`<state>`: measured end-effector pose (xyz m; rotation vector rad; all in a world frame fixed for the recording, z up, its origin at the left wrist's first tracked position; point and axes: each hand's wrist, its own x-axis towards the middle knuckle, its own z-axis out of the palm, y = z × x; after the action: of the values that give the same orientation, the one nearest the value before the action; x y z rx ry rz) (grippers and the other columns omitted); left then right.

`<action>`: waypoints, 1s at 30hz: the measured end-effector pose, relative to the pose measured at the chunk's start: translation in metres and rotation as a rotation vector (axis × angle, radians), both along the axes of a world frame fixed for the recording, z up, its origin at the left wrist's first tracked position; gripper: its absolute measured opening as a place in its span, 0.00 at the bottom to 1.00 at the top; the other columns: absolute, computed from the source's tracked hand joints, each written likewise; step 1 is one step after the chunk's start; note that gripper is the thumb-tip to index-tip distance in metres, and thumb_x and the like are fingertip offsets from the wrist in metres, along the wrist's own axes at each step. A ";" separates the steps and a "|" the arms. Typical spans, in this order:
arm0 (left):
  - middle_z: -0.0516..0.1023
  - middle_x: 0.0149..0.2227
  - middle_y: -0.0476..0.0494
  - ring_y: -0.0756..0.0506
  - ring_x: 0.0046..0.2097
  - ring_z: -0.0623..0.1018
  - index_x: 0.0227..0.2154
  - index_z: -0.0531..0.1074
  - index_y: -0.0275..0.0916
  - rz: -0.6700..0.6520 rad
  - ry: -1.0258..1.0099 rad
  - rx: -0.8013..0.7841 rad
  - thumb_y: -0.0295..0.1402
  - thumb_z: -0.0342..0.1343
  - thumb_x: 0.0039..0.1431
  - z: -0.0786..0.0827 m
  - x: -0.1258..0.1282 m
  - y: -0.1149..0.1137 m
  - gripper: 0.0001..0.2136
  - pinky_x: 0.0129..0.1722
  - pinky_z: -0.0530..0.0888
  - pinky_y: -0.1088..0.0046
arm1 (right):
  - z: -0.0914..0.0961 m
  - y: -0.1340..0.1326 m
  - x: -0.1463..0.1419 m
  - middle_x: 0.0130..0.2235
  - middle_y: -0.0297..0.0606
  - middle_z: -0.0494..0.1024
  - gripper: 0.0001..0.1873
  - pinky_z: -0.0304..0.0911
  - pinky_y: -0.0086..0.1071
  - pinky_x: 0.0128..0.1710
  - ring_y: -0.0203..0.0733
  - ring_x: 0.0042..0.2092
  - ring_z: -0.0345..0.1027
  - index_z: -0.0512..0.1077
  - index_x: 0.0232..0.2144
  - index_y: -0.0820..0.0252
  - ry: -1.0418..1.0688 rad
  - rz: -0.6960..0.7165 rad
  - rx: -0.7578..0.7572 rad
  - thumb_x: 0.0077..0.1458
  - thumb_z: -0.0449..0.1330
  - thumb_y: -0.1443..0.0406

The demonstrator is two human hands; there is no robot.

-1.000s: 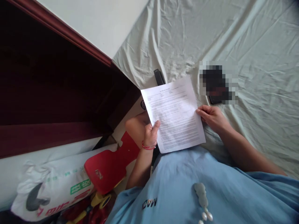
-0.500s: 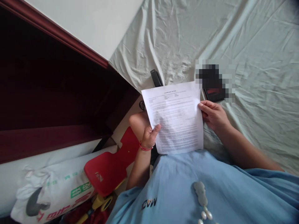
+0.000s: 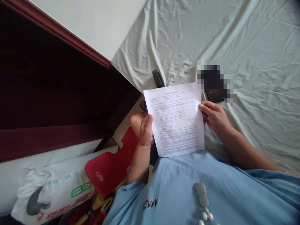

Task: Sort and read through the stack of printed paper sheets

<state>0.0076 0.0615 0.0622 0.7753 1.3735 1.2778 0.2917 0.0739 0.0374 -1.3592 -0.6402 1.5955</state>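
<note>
Grasps, with left fingers (image 3: 148, 120) and right fingers (image 3: 206, 109), a thin, rectangular white paper sheet (image 3: 176, 125) crowded with print.

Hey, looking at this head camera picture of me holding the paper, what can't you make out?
In the head view:
- Small print on the paper: too small to read.
- Dark object beyond the right hand: mostly masked by pixelation.
- Black object: its near end is hidden behind the paper.
- Left hand: most fingers are out of sight behind the thumb and paper.
- White beads: the string is cut off by the bottom edge.
</note>
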 end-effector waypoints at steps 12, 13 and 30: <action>0.89 0.46 0.37 0.29 0.61 0.83 0.39 0.87 0.37 0.113 0.027 0.095 0.49 0.76 0.54 0.011 0.011 0.010 0.20 0.61 0.82 0.56 | 0.001 0.000 0.003 0.20 0.22 0.54 0.24 0.32 0.32 0.22 0.29 0.22 0.38 0.71 0.29 0.54 0.170 0.027 -0.050 0.42 0.77 0.49; 0.89 0.46 0.37 0.30 0.61 0.83 0.39 0.87 0.37 0.124 0.037 0.095 0.49 0.76 0.54 0.010 0.010 0.010 0.19 0.62 0.81 0.56 | 0.002 0.000 0.004 0.19 0.22 0.54 0.23 0.32 0.32 0.22 0.29 0.21 0.38 0.71 0.28 0.54 0.197 0.024 -0.046 0.42 0.77 0.50; 0.87 0.35 0.42 0.34 0.54 0.86 0.33 0.85 0.39 0.103 0.208 0.071 0.52 0.73 0.58 0.003 0.010 0.011 0.18 0.54 0.83 0.63 | -0.001 -0.002 -0.002 0.30 0.35 0.81 0.24 0.73 0.38 0.37 0.46 0.36 0.77 0.78 0.32 0.52 0.295 0.002 0.001 0.41 0.81 0.46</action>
<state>0.0176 0.0720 0.0650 0.9171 1.5570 1.3619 0.2898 0.0717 0.0361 -1.0922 -0.4632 1.7531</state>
